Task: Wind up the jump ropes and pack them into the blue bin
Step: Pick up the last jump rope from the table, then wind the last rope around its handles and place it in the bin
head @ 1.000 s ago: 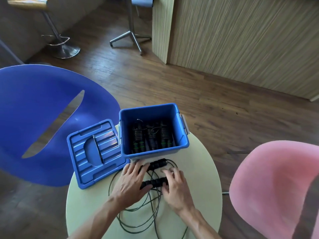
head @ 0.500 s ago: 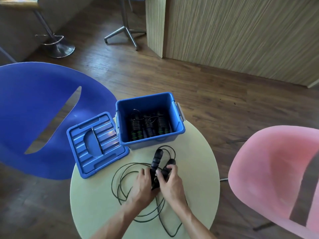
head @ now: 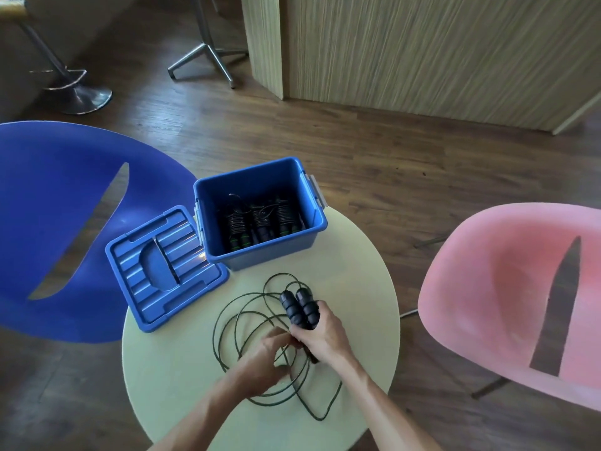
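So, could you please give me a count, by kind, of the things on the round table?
Wound jump ropes in the blue bin: 3, at and
Loose jump rope, handles in the right hand: 1
Blue bin: 1
Blue lid: 1
Total: 6

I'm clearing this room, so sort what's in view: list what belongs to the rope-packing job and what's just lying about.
Job:
- loose jump rope, handles gripped by right hand
- left hand at the cord
- wound ropes
- blue bin
- bin lid

Lying about:
- blue chair
- pink chair
- stools
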### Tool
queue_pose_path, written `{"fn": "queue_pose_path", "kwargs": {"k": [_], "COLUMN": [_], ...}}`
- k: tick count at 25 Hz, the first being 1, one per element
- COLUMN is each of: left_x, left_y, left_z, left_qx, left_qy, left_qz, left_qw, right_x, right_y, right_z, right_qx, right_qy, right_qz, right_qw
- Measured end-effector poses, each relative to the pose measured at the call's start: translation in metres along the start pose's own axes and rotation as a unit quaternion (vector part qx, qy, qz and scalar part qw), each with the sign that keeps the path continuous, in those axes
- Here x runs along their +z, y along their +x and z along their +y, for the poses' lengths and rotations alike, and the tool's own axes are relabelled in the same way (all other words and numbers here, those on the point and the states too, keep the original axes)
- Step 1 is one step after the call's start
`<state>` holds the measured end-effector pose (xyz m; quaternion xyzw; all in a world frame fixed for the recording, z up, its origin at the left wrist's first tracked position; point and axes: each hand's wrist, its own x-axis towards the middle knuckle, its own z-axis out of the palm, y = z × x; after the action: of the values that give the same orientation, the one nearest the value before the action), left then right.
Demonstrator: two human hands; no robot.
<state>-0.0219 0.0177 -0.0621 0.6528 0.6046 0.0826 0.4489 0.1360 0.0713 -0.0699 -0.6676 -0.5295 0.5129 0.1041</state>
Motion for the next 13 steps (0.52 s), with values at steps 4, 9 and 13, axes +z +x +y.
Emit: {"fn": "queue_pose_path", "kwargs": {"k": [4,9,13], "left_x": [-0.026,-0.043,-0.035], "left_y": [0.005,0.020,0.022], "left_z": [-0.013,0.005,0.020], "left_qx": [0.064,0.171,0.211], "left_qy": [0.221,0.395,0.390], "left_qz": [0.145,0.099,-0.014], "left_qw": [0.962,0.897,0.896], "right_x": [-0.024,-0.038,-0.047], "right_y": [0.005,-0.008,-0.016], "right_z": [0.010,-0.004,-0.002], "right_qx": [-0.036,-0.101,-0.099], "right_qy": [0.017,-0.019,-0.024], "right_qz": [-0.084,-0.213,-0.255], "right_qw": [0.996,0.972,0.962]}}
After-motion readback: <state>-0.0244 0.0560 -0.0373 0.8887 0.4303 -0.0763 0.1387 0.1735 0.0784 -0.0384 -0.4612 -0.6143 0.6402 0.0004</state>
